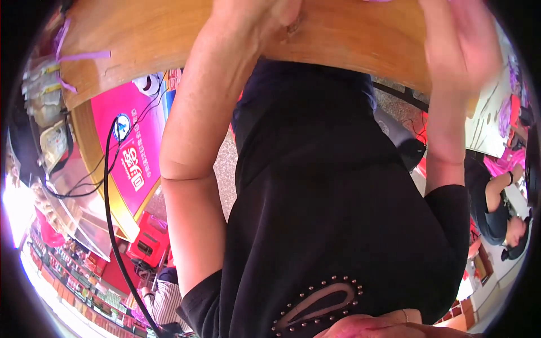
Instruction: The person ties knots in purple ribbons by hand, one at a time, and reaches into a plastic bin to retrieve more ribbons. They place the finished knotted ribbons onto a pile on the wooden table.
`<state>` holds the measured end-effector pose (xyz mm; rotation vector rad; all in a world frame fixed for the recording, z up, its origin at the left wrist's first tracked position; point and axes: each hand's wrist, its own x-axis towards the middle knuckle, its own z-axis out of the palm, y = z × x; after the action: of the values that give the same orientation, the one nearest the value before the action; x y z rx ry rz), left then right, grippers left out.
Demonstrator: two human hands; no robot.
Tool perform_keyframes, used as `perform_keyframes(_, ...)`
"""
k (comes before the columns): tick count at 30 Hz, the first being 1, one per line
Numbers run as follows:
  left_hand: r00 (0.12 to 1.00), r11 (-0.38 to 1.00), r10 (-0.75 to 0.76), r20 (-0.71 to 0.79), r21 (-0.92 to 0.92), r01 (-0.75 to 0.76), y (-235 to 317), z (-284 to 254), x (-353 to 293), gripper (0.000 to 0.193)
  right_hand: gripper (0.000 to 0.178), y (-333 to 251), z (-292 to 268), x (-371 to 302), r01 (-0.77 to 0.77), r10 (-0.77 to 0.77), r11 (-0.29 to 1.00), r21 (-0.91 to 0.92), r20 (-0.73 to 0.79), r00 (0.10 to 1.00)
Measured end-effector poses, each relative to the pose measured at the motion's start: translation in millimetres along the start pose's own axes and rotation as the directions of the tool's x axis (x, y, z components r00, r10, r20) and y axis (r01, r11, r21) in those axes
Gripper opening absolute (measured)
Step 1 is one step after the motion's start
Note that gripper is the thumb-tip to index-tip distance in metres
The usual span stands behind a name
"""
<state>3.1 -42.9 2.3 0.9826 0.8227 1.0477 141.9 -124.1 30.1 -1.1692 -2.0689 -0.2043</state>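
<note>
Wooden, the curved honey-coloured table edge (349, 39) spans the top of the frame. The left hand (265, 17) presses on it at upper centre; its grip is unclear. The right hand (456, 45), upper right, is blurred. Purple plastic strips (73, 56) lie upper left.

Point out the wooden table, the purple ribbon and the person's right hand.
wooden table (141, 34), head view, bare top near its curved edge.
purple ribbon (84, 56), head view, flat strip on the table.
right hand (459, 48), head view, blurred palm.
</note>
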Motion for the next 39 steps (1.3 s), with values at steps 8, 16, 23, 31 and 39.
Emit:
perform_keyframes(8, 0.987, 0.983, 0.101, -0.127, -0.141, -0.119, -7, -27, 21, 0.013, 0.019, 7, 51, -140, -0.683, 0.245, 0.627, 0.376, 0.737, 0.63)
perform_keyframes(16, 0.993, 0.996, 0.048, -0.106, -0.074, -0.056, -17, -21, 25, 0.013, 0.034, 36, 104, -181, -0.771, 0.61, 0.262, 0.58, 0.52, 0.598)
perform_keyframes(23, 0.988, 0.997, 0.079, -0.131, 0.015, -0.077, -19, -27, 20, 0.014, 0.029, 23, 72, -139, -0.827, 0.558, 0.437, 0.354, 0.614, 0.558)
perform_keyframes(31, 0.994, 0.996, 0.09, -0.061, 0.0, -0.091, -19, -23, 19, 0.013, 0.02, 24, 31, -145, -0.551, 0.132, 0.765, 0.334, 0.756, 0.642)
perform_keyframes(39, 0.999, 0.998, 0.038, 0.01, 0.049, -0.039, -6, -12, -9, 0.01, 0.024, 24, -36, -71, -0.448, 0.152, 0.512, 0.733, 0.436, 0.887)
